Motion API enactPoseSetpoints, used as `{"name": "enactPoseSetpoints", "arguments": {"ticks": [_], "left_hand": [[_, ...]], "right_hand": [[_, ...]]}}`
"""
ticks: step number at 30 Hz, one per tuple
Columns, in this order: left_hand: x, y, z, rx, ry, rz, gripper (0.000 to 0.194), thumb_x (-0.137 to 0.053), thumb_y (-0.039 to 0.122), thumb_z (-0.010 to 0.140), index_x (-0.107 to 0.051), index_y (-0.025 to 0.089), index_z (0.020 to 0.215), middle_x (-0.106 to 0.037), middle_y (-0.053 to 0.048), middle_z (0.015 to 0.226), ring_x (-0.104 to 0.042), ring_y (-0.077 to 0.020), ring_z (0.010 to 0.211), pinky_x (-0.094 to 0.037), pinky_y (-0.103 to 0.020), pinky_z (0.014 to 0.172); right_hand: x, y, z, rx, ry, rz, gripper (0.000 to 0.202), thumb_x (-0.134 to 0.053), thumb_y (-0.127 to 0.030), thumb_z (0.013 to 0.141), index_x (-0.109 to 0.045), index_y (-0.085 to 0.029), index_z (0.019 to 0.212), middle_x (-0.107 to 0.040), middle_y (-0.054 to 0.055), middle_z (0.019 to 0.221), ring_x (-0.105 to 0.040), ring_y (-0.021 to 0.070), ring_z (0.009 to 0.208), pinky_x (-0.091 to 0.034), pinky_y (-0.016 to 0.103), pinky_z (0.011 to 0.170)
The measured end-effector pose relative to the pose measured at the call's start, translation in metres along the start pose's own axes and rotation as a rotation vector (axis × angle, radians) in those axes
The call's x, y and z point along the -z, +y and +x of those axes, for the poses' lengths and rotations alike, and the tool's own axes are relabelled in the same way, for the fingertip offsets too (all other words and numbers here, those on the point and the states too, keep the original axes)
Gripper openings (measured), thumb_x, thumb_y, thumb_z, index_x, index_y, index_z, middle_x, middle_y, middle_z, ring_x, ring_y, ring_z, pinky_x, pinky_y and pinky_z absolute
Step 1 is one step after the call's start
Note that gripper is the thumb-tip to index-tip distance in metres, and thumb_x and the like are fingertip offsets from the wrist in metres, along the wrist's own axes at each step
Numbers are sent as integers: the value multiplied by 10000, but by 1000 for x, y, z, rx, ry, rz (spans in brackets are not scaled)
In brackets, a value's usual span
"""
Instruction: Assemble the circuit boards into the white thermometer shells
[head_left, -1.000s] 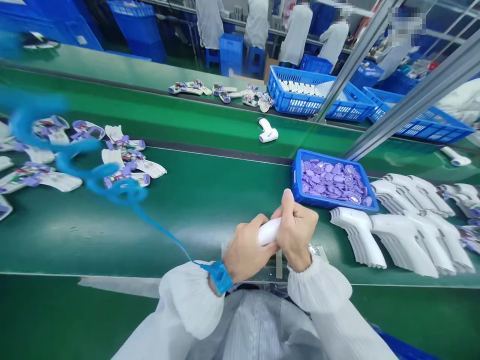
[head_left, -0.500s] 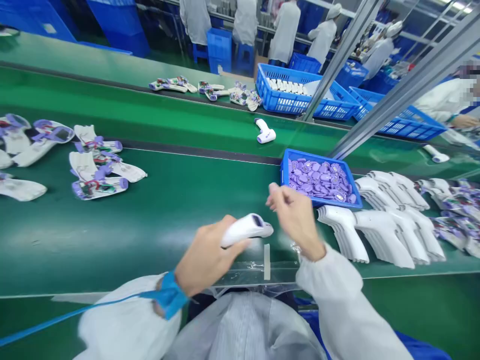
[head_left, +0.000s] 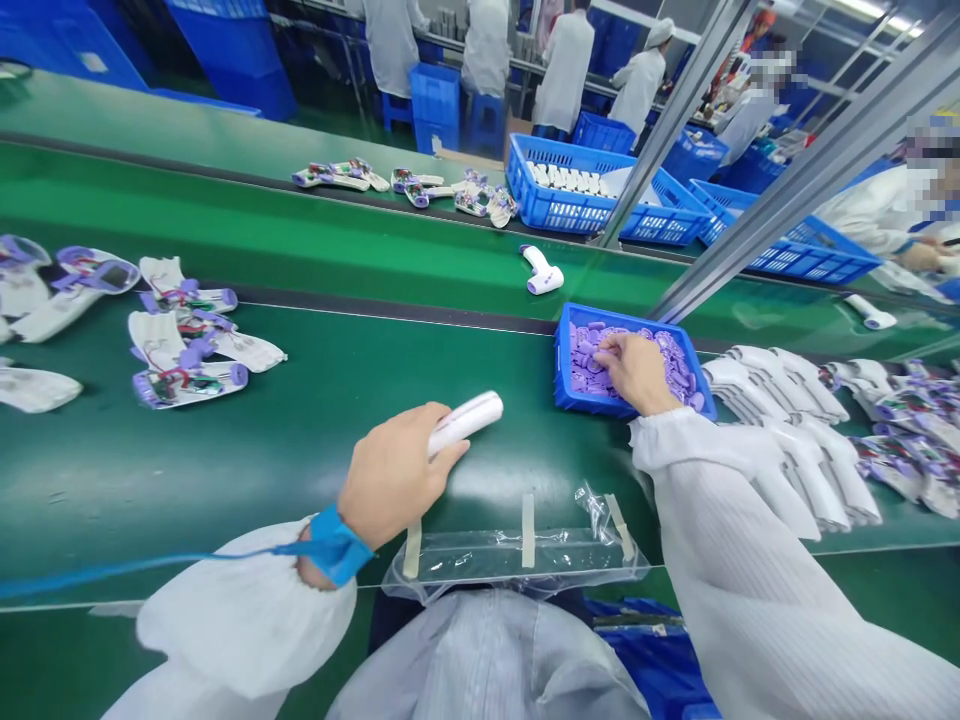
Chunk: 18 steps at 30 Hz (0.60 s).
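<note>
White, elongated plastic housing is clamped in the left hand, its rounded end jutting past the fingers. Since half a second ago, the right hand has moved from just beside it into the blue rectangular plastic tray, leaving the left to hold alone. Right fingers touch flat purple plastic pieces; whether they pinch one, I cannot tell.

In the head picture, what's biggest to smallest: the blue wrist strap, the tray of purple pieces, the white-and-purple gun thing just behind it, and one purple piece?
1. Blue tray
2. Blue wrist strap
3. Gun-shaped device
4. One purple piece
The strap sits nearer the camera, so looks bigger.
</note>
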<state>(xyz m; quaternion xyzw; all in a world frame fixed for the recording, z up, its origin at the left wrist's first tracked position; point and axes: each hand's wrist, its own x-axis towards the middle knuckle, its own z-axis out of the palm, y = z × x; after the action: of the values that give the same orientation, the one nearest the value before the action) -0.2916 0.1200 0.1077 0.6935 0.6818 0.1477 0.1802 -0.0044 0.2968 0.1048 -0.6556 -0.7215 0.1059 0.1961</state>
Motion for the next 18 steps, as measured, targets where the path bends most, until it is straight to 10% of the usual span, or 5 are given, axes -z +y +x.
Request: {"name": "enactPoseSetpoints", "arguments": {"ticks": [6,10,18], "left_hand": [[7,9,-9,49,-168,-619,327,-481,548,947,-537,227,974,-622,27,803,-569,-154,704,-421,-267,628],[-1,28,-14,-83,-190,-543,256,-524,479,953,-539,281,1113,-630,40,898,-553,-158,762,-405,-282,701],[-6,34,-17,-165,-91,-392,249,-525,458,964,-542,291,1147,-622,26,1003,-527,-181,846,-388,-320,796]], "right_hand": [[31,-58,-89,34,-243,715,196,-590,-376,913,-630,-192,964,-630,-4,691,-590,138,624,-478,269,611],[35,-95,-138,-86,-490,986,233,-592,-403,933,-664,-208,1038,-580,-31,639,-519,106,615,-443,243,619],[35,-96,-148,-182,-526,1150,232,-621,-424,924,-634,-196,966,-574,-34,680,-505,92,664,-405,233,653]]}}
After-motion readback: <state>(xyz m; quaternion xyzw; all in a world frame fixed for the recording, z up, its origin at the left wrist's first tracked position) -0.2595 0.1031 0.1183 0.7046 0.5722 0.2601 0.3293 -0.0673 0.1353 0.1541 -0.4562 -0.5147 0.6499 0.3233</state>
